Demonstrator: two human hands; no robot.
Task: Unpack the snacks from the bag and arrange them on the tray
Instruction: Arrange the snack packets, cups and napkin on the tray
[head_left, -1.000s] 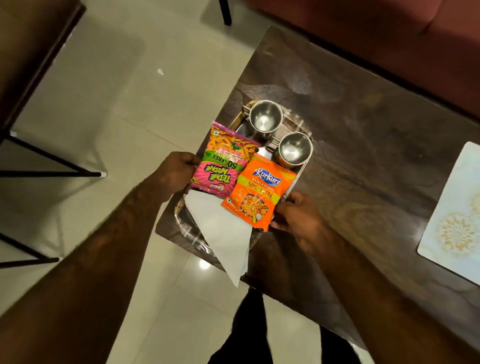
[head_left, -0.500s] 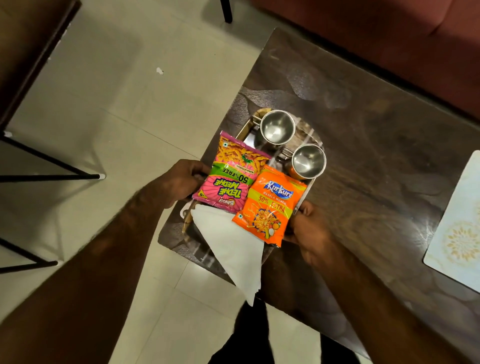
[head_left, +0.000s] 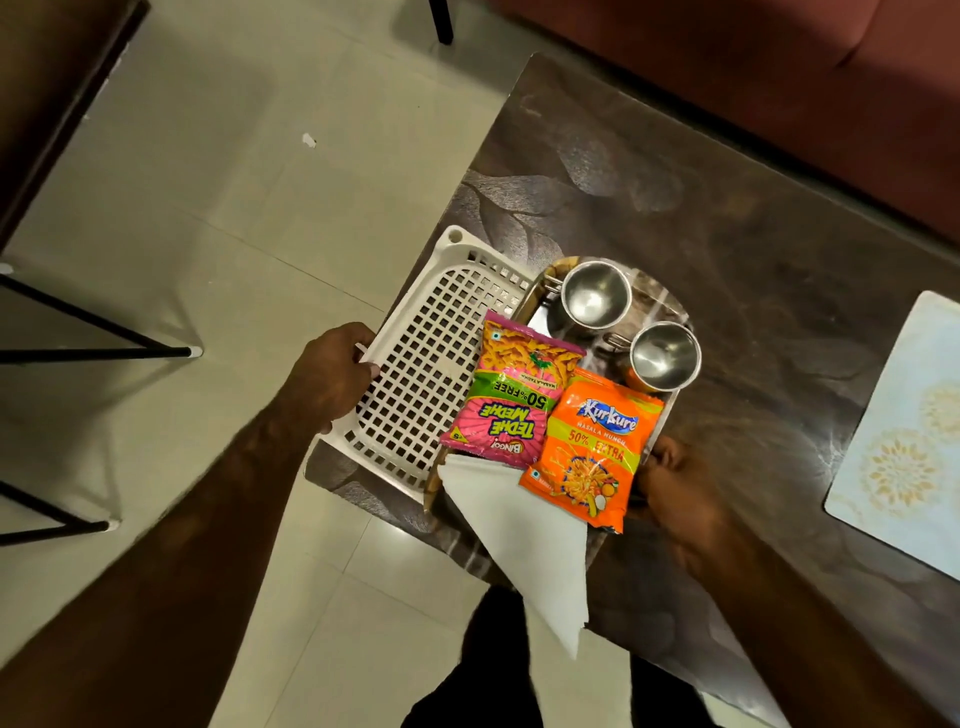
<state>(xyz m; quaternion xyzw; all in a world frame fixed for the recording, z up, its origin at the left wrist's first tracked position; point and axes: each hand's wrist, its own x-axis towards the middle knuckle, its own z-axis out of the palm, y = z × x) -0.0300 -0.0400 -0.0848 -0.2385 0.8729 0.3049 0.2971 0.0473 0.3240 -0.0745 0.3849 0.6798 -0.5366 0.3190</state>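
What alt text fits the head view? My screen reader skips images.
Two hands grip trays at a dark table's corner: left hand holds a white lattice tray, right hand a steel tray carrying two snack packets, two steel cups and a white napkin.

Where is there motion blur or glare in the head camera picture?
Head view: the right hand at the steel tray edge is smeared by motion blur; the steel cups carry soft highlights; a lamp glare spot sits on the floor tile; packets stay sharp.
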